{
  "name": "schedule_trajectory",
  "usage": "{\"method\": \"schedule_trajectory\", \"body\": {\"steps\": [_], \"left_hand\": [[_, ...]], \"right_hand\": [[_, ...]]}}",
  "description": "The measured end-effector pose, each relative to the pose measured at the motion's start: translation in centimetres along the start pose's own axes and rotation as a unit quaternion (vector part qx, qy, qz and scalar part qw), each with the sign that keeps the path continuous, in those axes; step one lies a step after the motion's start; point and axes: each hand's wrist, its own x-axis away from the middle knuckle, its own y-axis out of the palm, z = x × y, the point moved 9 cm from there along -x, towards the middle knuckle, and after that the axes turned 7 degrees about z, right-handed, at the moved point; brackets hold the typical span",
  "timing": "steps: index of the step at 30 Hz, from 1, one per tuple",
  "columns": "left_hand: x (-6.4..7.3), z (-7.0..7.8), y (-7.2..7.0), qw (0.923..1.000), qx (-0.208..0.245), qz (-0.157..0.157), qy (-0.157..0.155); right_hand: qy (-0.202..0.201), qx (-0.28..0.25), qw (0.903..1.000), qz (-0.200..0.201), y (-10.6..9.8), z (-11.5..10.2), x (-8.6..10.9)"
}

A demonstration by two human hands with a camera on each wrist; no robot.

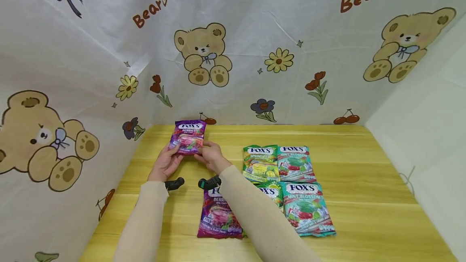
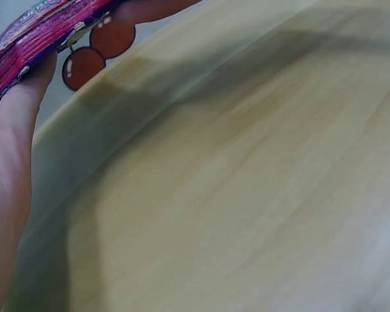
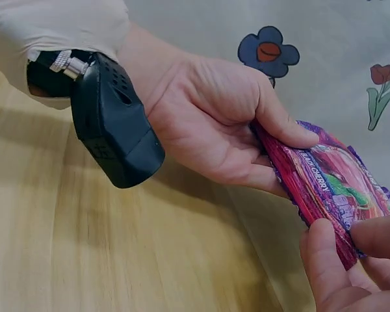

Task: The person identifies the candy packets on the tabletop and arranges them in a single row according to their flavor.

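Note:
A purple bag of Fox's berries candy (image 1: 188, 136) is held up above the far left of the table, its printed front facing the head camera. My left hand (image 1: 166, 164) grips its lower left corner, thumb on the front. At the lower right corner my right hand (image 1: 212, 156) pinches it, thumb over the front and fingers behind. In the right wrist view both hands hold the candy bag (image 3: 331, 182) by its lower edge. The left wrist view catches only a strip of the bag (image 2: 42, 42), with a shadow on the wood below.
Nearer me lies a second purple berries bag (image 1: 219, 217). To its right are a yellow spring tea bag (image 1: 260, 164), a green bag (image 1: 272, 193) partly under my right sleeve, and two mint blossom bags (image 1: 296, 164). A bear-print cloth (image 1: 240, 104) stands behind the wooden table (image 1: 364, 197).

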Motion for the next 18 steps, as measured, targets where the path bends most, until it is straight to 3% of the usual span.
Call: {"method": "schedule_trajectory", "body": {"steps": [11, 18], "left_hand": [[-0.7, 0.0, -2.0, 0.9994, -0.009, 0.026, -0.020], [-1.2, 0.0, -2.1, 0.9993, -0.018, 0.024, -0.023]], "right_hand": [[0.013, 0.045, 0.9988, 0.010, -0.3, 1.3, -0.3], [0.012, 0.039, 0.9992, -0.003, -0.2, 1.7, -0.7]]}}
